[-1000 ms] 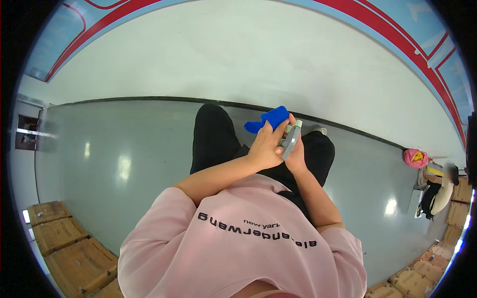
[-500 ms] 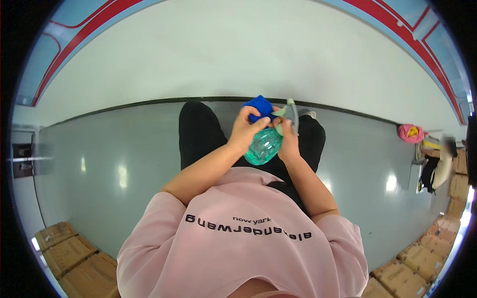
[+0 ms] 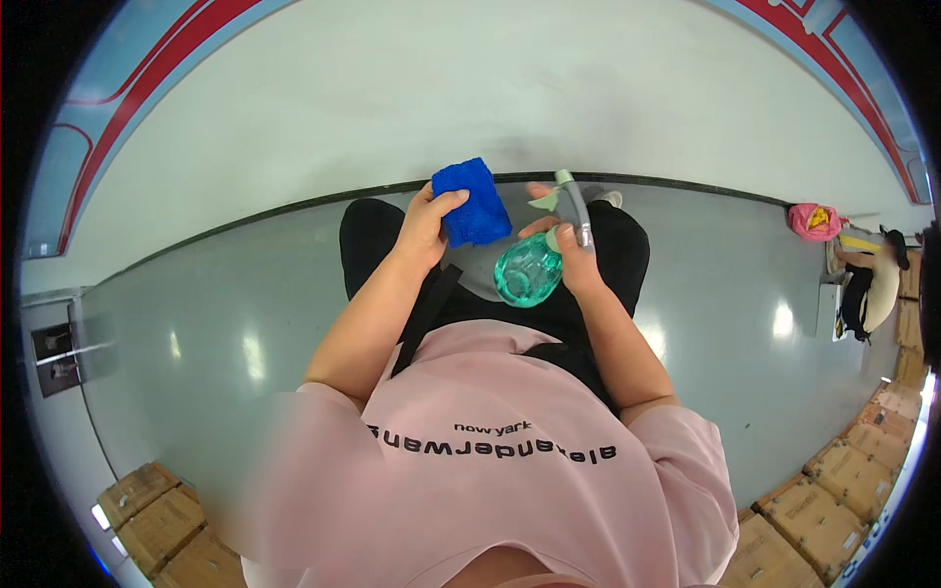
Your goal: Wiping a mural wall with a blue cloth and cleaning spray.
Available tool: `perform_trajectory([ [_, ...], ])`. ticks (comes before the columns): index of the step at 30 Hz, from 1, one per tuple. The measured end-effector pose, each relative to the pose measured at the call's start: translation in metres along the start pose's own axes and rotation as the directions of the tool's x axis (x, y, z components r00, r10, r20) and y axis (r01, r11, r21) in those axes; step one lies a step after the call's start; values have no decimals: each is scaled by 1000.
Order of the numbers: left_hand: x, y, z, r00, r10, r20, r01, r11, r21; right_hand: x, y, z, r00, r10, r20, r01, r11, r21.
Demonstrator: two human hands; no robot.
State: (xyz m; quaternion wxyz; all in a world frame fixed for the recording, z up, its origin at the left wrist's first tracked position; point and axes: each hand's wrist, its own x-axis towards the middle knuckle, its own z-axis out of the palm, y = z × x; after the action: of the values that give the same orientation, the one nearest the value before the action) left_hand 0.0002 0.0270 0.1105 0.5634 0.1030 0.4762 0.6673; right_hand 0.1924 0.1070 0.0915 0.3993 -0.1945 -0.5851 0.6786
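My left hand (image 3: 426, 223) grips a folded blue cloth (image 3: 474, 208) by its left edge, thumb on top. To its right, my right hand (image 3: 569, 250) is closed around the neck of a spray bottle (image 3: 530, 271). The bottle has a see-through green, faceted body and a grey and pale green spray head (image 3: 573, 208). It tilts, with the body toward my lap and the nozzle pointing away from me. Cloth and bottle are apart, both held above my knees.
A white wall (image 3: 421, 88) with a dark baseboard rises just beyond my feet. Cardboard boxes (image 3: 823, 500) stand at the lower right, more boxes (image 3: 157, 524) at the lower left. Far right, a person (image 3: 877, 289) bends near a pink bag (image 3: 815, 222). Grey floor (image 3: 235, 284) surrounds me.
My left hand has moved left, away from the bottle, and the cloth now lies flatter and shows more fully. My right hand still holds the bottle, slightly farther right.
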Motion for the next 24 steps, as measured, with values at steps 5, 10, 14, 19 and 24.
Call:
perform_trajectory([
  [5, 18, -10, 0, 996, -90, 11, 90, 991, -99, -7, -1, 16, 971, 138, 193, -135, 990, -29],
  [10, 13, -6, 16, 971, -58, 231, 35, 994, 101, -7, -7, 18, 964, 235, 122, -174, 910, -377],
  [14, 33, -22, 7, 995, 10, 104, -47, 929, 366, -10, -6, 16, 987, 143, 75, -72, 805, -589],
  [19, 29, -18, 23, 995, 60, 82, -94, 846, 525, -5, -4, 10, 963, 258, 82, -141, 738, -659],
  [24, 32, -17, 21, 997, 3, 79, -34, 915, 402, 1, -7, 8, 956, 286, 69, -178, 750, -637],
])
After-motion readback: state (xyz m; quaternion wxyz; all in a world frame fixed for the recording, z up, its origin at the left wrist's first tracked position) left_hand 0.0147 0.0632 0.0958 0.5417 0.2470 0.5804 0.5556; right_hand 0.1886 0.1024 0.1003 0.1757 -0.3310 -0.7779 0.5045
